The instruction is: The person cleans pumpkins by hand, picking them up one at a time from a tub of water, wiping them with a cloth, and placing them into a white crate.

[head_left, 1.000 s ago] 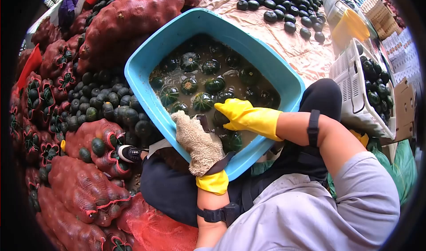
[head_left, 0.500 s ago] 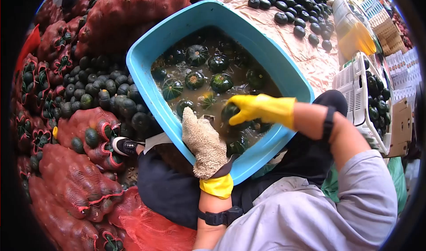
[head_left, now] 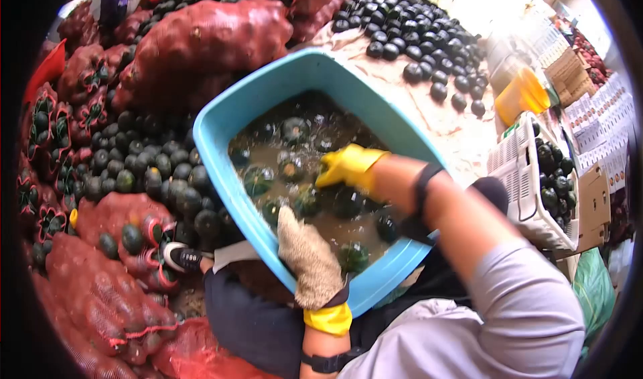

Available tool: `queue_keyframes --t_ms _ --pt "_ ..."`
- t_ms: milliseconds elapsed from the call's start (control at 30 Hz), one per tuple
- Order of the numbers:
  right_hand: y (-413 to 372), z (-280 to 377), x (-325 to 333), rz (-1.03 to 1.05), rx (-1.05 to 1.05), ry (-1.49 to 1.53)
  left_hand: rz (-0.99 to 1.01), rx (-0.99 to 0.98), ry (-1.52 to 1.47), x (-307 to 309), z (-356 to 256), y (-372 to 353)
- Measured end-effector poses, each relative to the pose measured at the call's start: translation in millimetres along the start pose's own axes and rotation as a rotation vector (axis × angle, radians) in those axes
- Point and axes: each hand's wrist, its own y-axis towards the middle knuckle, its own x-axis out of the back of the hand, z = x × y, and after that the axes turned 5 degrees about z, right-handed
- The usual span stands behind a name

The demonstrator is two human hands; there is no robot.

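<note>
My right hand (head_left: 349, 166), in a yellow rubber glove, reaches over the blue tub (head_left: 251, 198). Its fingers are curved and apart, above dark green squashes in muddy water. One squash (head_left: 348, 203) lies just below the palm, and I see nothing held. A fuzzy beige wash mitt (head_left: 309, 258) covers my left hand (head_left: 305, 245), with a yellow cuff showing at the wrist. This hand lies stretched out inside the tub's near left wall, its tip beside a squash (head_left: 272, 211). The mitt hides its fingers. More squashes, such as the striped one (head_left: 258, 180), float around.
Loose squashes (head_left: 144, 164) are heaped left of the tub among red mesh sacks (head_left: 207, 40). Behind it, shiny squashes (head_left: 422, 40) cover a pale sheet (head_left: 395, 91). A white crate (head_left: 519, 184) of squashes and a yellow container (head_left: 522, 97) stand right.
My right hand has moved left and away from me over the water, leaving the squash it was on. My left mitt has shifted little. The camera view has tilted, so the tub appears lower.
</note>
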Motion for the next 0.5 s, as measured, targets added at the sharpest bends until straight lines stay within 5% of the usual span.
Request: queue_keyframes --t_ms 67,133,167,200,300,367,433,500 --pt "55.2 0.0 -68.6 -0.292 -0.177 -0.109 0.009 0.022 -0.022 1.1 -2.2 -1.4" --pt "63.7 -9.0 -99.5 -0.425 -0.217 0.096 -0.041 0.026 0.024 -3.7 9.9 1.8" --pt "87.8 -46.8 -114.1 -0.445 -0.033 0.216 -0.025 0.228 -0.240 -3.6 2.4 4.0" --pt "80.6 -39.2 -108.8 -0.429 -0.064 0.289 -0.014 0.373 -0.430 -4.4 4.0 5.0" --pt "42.1 -66.7 -59.6 -0.016 0.102 0.372 -0.085 0.696 -0.851 -16.5 35.9 7.4" --pt "67.6 -127.0 -63.5 0.233 0.389 0.283 -0.058 0.407 -0.567 -20.4 28.5 0.8" --pt "51.2 -127.2 -80.6 0.395 0.337 1.051 -0.061 0.172 -0.272 -26.8 43.4 -5.7" --pt "-42.5 -51.4 -49.8 0.616 0.510 1.354 -0.006 0.158 -0.392 -26.7 38.8 -6.9"
